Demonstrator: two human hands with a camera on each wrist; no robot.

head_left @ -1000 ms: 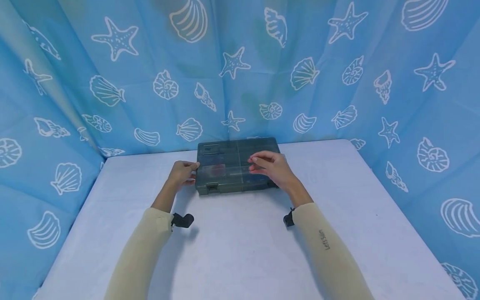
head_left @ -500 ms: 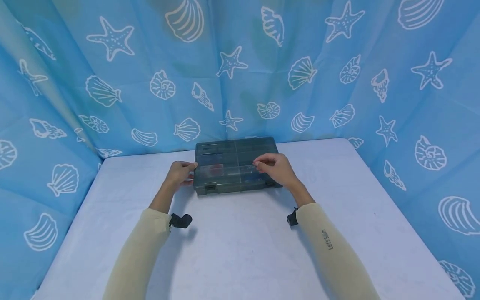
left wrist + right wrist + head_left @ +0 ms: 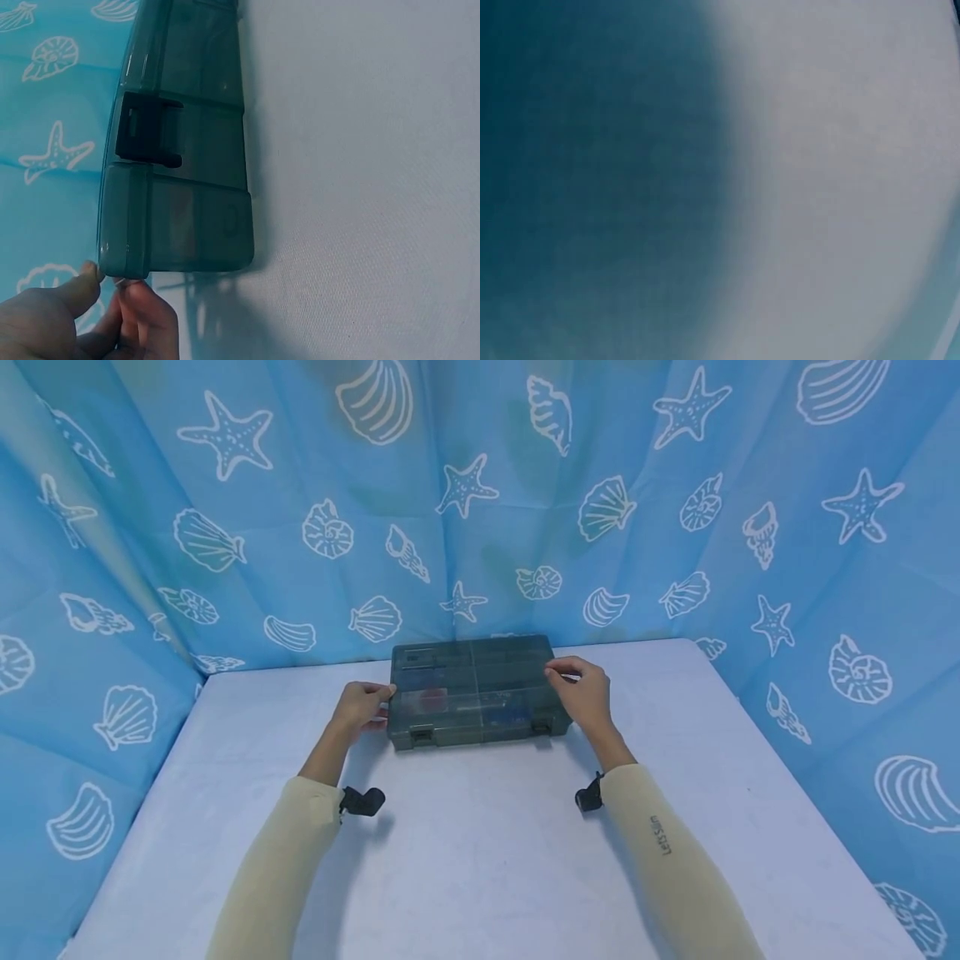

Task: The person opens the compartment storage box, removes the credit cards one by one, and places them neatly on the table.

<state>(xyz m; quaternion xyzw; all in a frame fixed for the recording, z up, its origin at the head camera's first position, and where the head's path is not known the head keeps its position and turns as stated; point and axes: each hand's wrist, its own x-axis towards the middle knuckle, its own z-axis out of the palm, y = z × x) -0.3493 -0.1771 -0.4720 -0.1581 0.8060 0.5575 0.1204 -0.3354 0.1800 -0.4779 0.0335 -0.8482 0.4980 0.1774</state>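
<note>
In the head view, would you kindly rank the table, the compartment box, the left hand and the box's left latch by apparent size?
1. Table
2. Compartment box
3. Left hand, gripping the box's left edge
4. Left latch, clearly smallest

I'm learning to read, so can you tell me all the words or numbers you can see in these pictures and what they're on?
"Lets Slim" (my best reading, small and sideways): on the right sleeve.
Compartment box: a reddish patch shows through the lid, too blurred to read.
Blue curtain: only shell and starfish drawings, no words.
Left wrist view: no text on the box's latch.
Right wrist view: all blur, nothing readable.
</note>
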